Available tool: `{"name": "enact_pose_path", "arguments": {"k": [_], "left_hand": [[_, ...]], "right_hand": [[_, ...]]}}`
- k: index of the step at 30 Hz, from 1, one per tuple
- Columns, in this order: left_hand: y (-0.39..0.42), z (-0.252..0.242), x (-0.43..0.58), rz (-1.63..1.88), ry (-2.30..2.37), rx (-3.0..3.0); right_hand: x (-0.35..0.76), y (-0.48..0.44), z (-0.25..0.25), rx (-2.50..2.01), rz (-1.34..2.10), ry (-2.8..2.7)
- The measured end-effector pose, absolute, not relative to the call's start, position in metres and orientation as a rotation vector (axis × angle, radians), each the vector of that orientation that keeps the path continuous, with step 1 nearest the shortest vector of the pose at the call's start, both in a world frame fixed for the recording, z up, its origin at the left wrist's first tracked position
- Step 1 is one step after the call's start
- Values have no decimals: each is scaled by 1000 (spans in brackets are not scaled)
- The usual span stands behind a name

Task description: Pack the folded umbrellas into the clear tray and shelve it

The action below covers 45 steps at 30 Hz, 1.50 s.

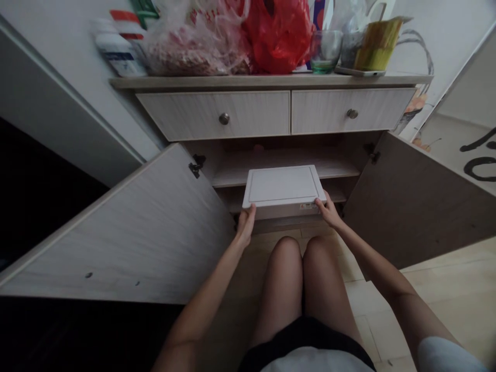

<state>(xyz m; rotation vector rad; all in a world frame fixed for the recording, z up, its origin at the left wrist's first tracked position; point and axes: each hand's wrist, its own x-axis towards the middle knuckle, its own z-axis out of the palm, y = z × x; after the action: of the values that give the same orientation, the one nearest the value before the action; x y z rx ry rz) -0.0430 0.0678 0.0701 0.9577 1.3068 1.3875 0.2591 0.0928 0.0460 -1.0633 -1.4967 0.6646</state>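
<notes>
A white lidded box [284,185] with a small label on its front is held level between my two hands, at the front of the open cabinet [321,160]. My left hand [246,222] grips its near left corner, thumb up against the lid's edge. At the near right corner, my right hand [327,209] is closed on the box with the thumb at the lid's rim. The fingers under the box are mostly hidden. Behind the box runs a cabinet shelf [228,173], and a lower shelf shows partly below it.
Two cabinet doors, the left [155,227] and the right [422,206], stand swung out on either side. Above are two closed drawers with round knobs [223,119]. The cabinet top carries bottles [116,49], a red plastic bag [277,39] and a glass [325,51].
</notes>
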Motion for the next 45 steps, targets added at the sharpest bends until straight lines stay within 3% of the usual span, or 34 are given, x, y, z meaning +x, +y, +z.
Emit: {"name": "enact_pose_path", "arguments": {"k": [9, 25, 27, 31, 34, 38, 45], "left_hand": [[145, 85, -36, 1303, 1513, 1703], [222, 84, -19, 1016, 1720, 1832], [218, 87, -17, 1007, 1812, 1865], [194, 92, -5, 1201, 1814, 2270], [177, 89, 8, 1003, 1566, 2632], [175, 83, 18, 780, 1556, 2706], [198, 86, 23, 791, 1602, 2697]], "right_hand": [[285, 160, 62, -1163, 586, -1308], [296, 237, 60, -1287, 664, -1318], [295, 233, 64, -1328, 568, -1344], [276, 198, 65, -1434, -38, -1546], [253, 168, 61, -1435, -290, -1918], [238, 159, 57, -1518, -338, -2099], [240, 187, 65, -1548, -368, -2105]]}}
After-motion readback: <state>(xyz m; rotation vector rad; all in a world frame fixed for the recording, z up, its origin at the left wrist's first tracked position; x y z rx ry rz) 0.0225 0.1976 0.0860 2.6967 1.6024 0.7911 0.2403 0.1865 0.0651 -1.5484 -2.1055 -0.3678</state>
